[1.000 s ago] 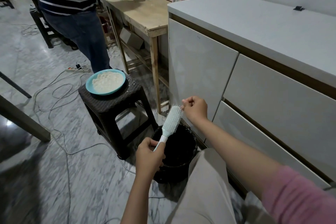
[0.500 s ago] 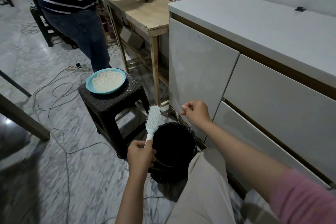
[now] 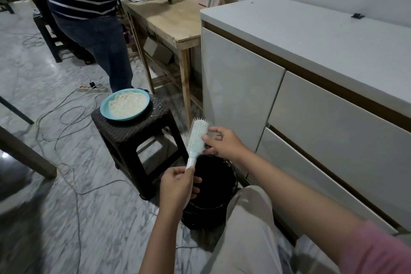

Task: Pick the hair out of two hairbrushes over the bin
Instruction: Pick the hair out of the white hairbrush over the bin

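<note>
Dim indoor light, blurred, bowed edges

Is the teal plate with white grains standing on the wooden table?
No, the teal plate stands on the dark woven plastic stool, beside the light wooden table.

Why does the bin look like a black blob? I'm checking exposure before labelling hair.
Head view: the bin interior is underexposed, no detail; the hairbrush is sharp and well lit; floor at the lower left is smeared; cabinet edges bow from the wide lens.
</note>
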A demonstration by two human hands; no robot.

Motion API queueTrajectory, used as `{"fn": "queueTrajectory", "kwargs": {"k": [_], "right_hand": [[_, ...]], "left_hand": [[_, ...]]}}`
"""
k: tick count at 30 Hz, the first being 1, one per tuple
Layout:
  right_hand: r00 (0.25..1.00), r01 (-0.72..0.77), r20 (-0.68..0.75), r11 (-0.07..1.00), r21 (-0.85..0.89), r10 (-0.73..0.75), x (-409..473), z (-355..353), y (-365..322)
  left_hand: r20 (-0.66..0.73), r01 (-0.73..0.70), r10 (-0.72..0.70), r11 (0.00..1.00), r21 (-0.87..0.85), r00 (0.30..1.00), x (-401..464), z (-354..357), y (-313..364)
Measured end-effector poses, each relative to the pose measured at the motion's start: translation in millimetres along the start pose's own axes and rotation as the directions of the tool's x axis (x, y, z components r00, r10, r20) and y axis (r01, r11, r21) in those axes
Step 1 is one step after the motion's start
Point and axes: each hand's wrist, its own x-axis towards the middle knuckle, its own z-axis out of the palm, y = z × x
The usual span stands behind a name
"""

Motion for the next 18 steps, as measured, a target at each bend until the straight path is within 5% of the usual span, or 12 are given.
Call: {"fn": "queueTrajectory", "kwargs": {"k": [6, 18], "right_hand": [[0.995, 0.059, -0.094, 0.985, 0.163, -0.044, -18.8, -42.4, -48.8], [0.909, 0.245, -0.323, 0.965, -0.095, -0.263, 17.6, -219.6, -189.6]], "left_hand": [[0.14, -0.108, 0.109, 0.994, -0.018, 0.984, -15.5, 37.6, 44.5], [0.251, -0.553, 0.525, 0.832, 0.05, 0.813, 2.9, 177.5, 202.8]]}}
